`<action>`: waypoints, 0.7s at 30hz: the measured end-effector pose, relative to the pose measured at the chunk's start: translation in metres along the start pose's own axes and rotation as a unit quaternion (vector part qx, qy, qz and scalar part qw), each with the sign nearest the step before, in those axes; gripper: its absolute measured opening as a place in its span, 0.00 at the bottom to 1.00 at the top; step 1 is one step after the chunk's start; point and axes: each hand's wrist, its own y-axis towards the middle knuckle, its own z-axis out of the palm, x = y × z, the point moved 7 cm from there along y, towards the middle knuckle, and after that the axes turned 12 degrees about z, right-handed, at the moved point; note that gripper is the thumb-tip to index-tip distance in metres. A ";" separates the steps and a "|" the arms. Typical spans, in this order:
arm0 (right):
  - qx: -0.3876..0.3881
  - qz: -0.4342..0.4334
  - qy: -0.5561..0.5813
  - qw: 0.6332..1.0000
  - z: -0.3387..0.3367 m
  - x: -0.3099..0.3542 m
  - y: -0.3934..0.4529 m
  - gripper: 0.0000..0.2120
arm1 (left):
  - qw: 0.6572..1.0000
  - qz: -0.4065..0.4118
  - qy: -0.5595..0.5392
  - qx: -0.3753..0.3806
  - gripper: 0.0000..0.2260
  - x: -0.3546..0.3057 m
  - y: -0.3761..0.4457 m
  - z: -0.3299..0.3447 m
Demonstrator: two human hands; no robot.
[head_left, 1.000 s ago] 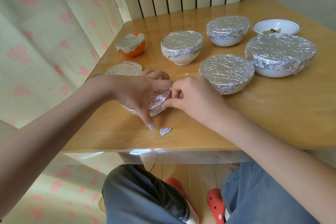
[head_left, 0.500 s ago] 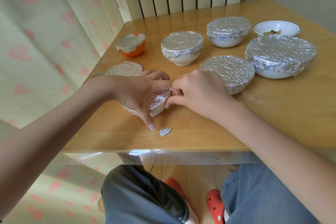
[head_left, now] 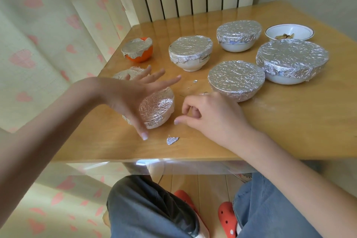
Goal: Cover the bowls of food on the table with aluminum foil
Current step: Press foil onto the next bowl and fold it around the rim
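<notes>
The small foil-covered bowl [head_left: 157, 111] sits near the front edge of the wooden table [head_left: 289, 121]. The left hand [head_left: 131, 94] is over it, fingers spread wide and straight. The right hand [head_left: 210, 118] rests just beside it, fingers loosely curled, holding nothing. A foil scrap [head_left: 172, 140] lies in front.

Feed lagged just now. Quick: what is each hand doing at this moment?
Left hand: open, fingers spread over the small foil-covered white bowl, holding nothing.
Right hand: open, fingers loosely curled, holding nothing, beside that bowl.

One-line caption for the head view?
Both hands hover open over a foil-wrapped bowl; one bowl remains uncovered.
</notes>
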 end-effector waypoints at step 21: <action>-0.016 0.027 0.011 0.999 0.013 0.014 -0.002 0.23 | 0.997 0.056 -0.011 -0.060 0.52 -0.015 0.001 0.001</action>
